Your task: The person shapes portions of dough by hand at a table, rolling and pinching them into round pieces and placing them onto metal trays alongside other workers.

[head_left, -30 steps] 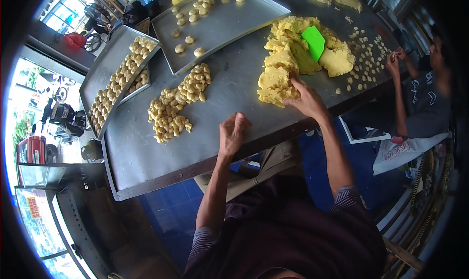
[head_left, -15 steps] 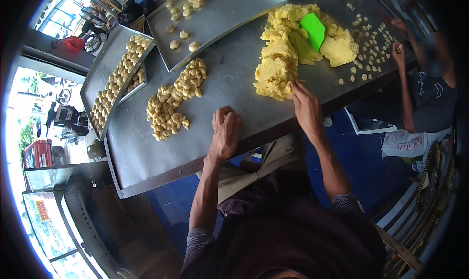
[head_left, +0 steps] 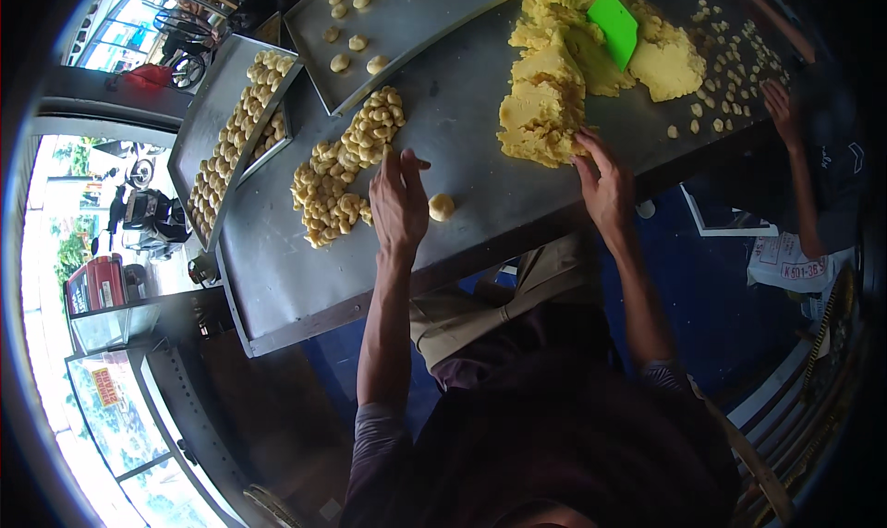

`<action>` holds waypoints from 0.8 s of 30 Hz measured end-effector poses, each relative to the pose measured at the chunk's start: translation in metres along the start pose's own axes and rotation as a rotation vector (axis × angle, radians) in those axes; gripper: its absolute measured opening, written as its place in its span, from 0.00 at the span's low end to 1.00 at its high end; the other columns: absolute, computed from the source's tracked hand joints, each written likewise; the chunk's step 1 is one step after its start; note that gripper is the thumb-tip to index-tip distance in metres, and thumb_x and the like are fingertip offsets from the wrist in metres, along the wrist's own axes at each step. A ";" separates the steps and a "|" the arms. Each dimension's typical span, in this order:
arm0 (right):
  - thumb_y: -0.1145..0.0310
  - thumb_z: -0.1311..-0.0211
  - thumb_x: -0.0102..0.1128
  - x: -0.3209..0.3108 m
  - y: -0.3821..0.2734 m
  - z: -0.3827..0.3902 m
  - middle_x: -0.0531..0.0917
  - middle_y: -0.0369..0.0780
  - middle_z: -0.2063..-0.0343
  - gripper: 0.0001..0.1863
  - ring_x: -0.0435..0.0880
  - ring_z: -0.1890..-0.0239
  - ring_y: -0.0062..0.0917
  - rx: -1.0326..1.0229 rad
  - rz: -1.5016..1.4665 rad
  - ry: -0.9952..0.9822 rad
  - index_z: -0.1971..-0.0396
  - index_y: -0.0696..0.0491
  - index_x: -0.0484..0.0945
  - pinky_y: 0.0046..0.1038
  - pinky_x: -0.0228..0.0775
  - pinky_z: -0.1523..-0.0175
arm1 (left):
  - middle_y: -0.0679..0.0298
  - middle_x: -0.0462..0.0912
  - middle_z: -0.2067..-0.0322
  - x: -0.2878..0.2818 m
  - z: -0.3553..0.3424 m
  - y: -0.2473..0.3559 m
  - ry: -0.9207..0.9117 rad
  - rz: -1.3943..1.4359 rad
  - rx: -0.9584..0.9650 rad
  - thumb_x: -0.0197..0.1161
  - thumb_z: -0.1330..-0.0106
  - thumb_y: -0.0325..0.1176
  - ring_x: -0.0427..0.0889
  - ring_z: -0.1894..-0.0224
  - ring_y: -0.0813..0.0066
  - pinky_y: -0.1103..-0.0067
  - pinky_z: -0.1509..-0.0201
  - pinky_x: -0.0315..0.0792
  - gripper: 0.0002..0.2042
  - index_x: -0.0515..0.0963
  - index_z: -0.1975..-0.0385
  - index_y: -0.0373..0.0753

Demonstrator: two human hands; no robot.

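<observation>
Far left: metal tray (head_left: 192, 138), slanted, rows of round dough balls (head_left: 218, 163) packed along its right side. Second tray (head_left: 290, 133) partly covered by that one, a few more balls showing in it.

Next, big flat tray (head_left: 443, 12) at the back of the metal table (head_left: 471, 126): loose balls spread over its left part, the rest of what shows is bare metal. It runs out of view at the top.

In front of the trays, straight on the table: heap of small dough pieces (head_left: 349, 172), touching each other. Left hand (head_left: 401, 209) is at the heap's right edge, fingers stretched forward, thumb off to the side, loose wide grip. Single dough ball (head_left: 442, 207) on the table just right of it, apart from the heap.

Right of centre: big yellow dough mass (head_left: 545, 94) directly on the table, green scraper (head_left: 613, 31) lying tilted on it. Right hand (head_left: 607, 184) is at its near edge, thumb and fingertips close together against the dough; can't tell from here if they're pinching any.

Further right: small dough bits (head_left: 730, 71) scattered on the table, co-worker's hand (head_left: 781, 112) near them. White sack (head_left: 787, 262) below table level.
</observation>
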State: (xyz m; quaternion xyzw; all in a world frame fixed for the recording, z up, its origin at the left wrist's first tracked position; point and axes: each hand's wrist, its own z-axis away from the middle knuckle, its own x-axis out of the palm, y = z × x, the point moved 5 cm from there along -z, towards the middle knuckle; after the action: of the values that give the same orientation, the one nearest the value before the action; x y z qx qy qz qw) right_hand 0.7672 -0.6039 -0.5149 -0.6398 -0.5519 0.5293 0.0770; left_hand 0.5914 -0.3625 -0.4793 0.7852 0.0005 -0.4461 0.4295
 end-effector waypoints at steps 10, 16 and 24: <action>0.76 0.40 0.62 -0.001 -0.009 0.001 0.82 0.43 0.50 0.16 0.81 0.49 0.40 -0.066 0.018 0.069 0.51 0.55 0.79 0.35 0.74 0.47 | 0.59 0.75 0.54 0.010 0.005 -0.009 -0.180 -0.219 0.108 0.54 0.30 0.42 0.71 0.49 0.59 0.62 0.45 0.62 0.16 0.75 0.50 0.41; 0.76 0.36 0.58 0.005 0.006 0.005 0.81 0.43 0.47 0.17 0.80 0.45 0.36 -0.039 0.009 0.045 0.47 0.55 0.78 0.32 0.71 0.43 | 0.58 0.79 0.55 -0.033 0.033 0.016 -0.277 -0.053 0.021 0.65 0.38 0.31 0.80 0.60 0.62 0.70 0.51 0.72 0.19 0.75 0.46 0.41; 0.70 0.39 0.64 -0.003 -0.013 0.000 0.73 0.48 0.41 0.28 0.73 0.41 0.44 -0.104 0.058 -0.042 0.38 0.54 0.70 0.38 0.68 0.39 | 0.55 0.70 0.44 -0.066 -0.020 -0.078 0.208 -0.706 0.022 0.65 0.40 0.38 0.66 0.40 0.51 0.55 0.40 0.61 0.19 0.78 0.49 0.39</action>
State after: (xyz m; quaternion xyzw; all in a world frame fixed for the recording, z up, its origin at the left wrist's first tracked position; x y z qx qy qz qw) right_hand 0.7598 -0.6017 -0.5040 -0.6473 -0.5616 0.5152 0.0167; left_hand 0.5354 -0.2743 -0.4811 0.7824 0.3104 -0.4846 0.2381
